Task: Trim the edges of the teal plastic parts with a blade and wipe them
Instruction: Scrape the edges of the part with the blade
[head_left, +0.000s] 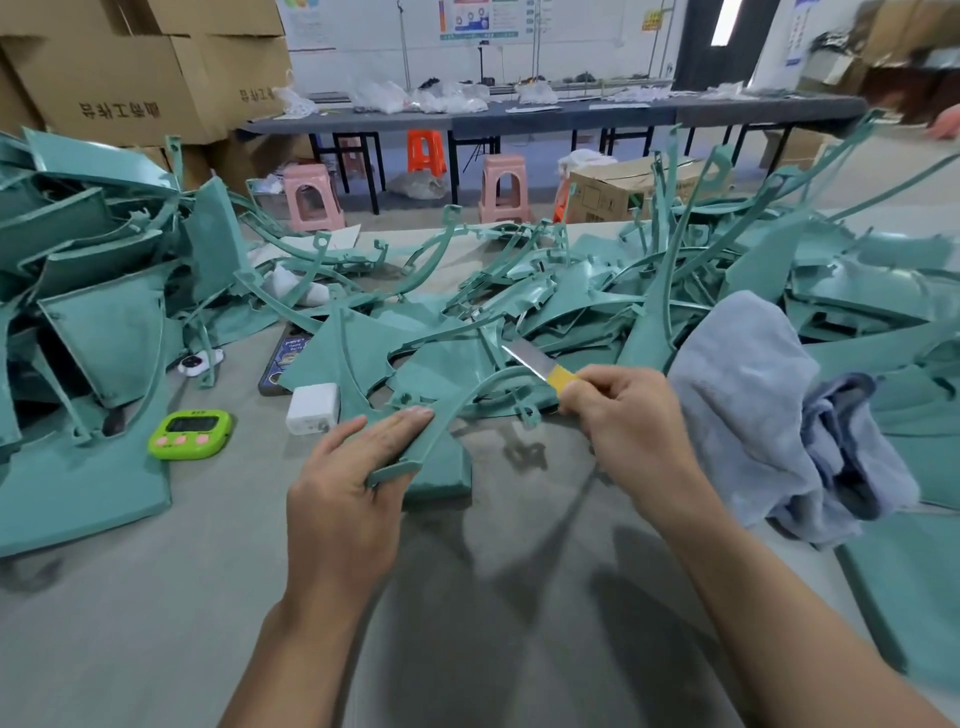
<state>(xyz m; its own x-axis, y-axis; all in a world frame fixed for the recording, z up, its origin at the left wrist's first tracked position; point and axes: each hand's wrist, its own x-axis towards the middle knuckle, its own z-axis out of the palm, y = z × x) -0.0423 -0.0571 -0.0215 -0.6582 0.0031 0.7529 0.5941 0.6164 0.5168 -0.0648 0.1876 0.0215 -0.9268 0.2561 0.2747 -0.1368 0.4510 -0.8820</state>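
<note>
A curved teal plastic strip (457, 410) arches over the grey table in front of me. My left hand (353, 467) holds its near end, fingers laid along the strip and thumb underneath. My right hand (623, 421) grips a blade (524, 358) by its yellow-taped handle, the steel tip pointing up and left just beyond the strip's far end. A grey-blue cloth (769, 415) lies bunched right beside my right hand. Piles of teal plastic parts (597, 301) cover the table behind.
A tall stack of teal panels (98, 312) fills the left side. A green timer (189, 434), a white charger (313, 408) and a phone (283, 364) lie near my left hand. Cardboard boxes (119, 83) and pink stools (311, 197) stand beyond the table.
</note>
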